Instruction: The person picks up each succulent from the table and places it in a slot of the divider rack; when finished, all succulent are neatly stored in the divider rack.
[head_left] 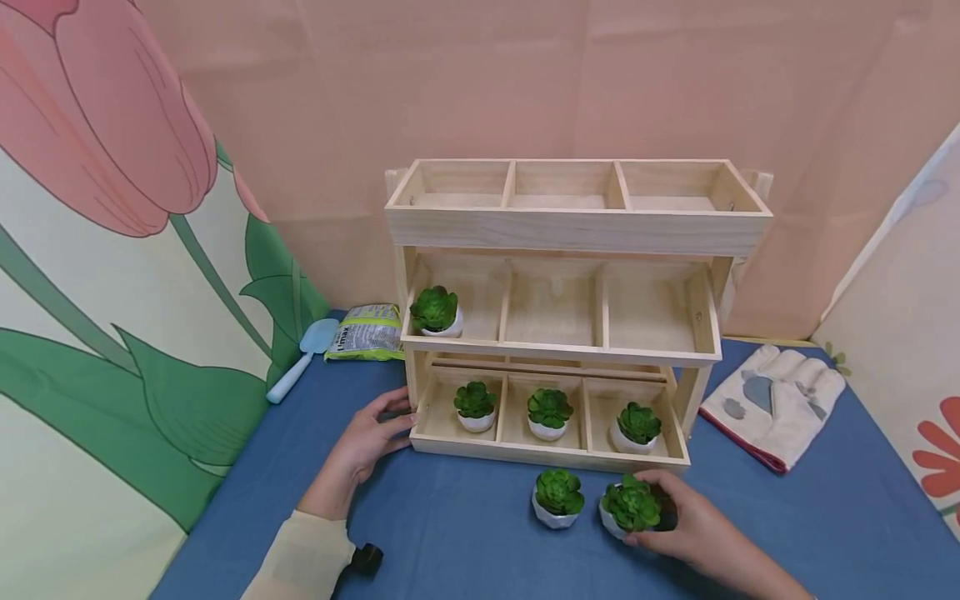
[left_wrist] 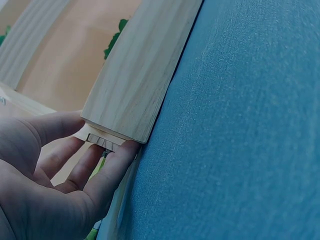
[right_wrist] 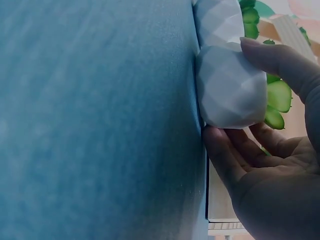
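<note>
Right grip (head_left: 686,521) is clamped on a potted succulent (head_left: 630,504), thumb one side of the white pot, fingers on the other. Left grip (head_left: 375,433) has its fingers spread apart, touching the L end of the bottom tier of the wooden rack (head_left: 577,232).

Held succulent is btwn the R thumb & fingers, leaves up, in front of the bottom tier's front edge toward its R corner. Can't tell if its base touches the desk (head_left: 465,542) or is just off it. 2nd succulent (head_left: 557,500) stands just L of it on the desk, also in front of that edge.

Head view shows a small gap btwn those 2 pots, plus the rack's contents: 3 bottom-tier succulents (head_left: 550,408), 1 per compartment, & 1 mid-tier succulent (head_left: 435,312) in the L compartment. R wrist cam gives the held pot's faceted side, mostly hidden from above. L wrist cam shows a fingertip at the lower corner of the bottom tier's front board (left_wrist: 142,70), w/ the thumb near its upper corner.
</note>
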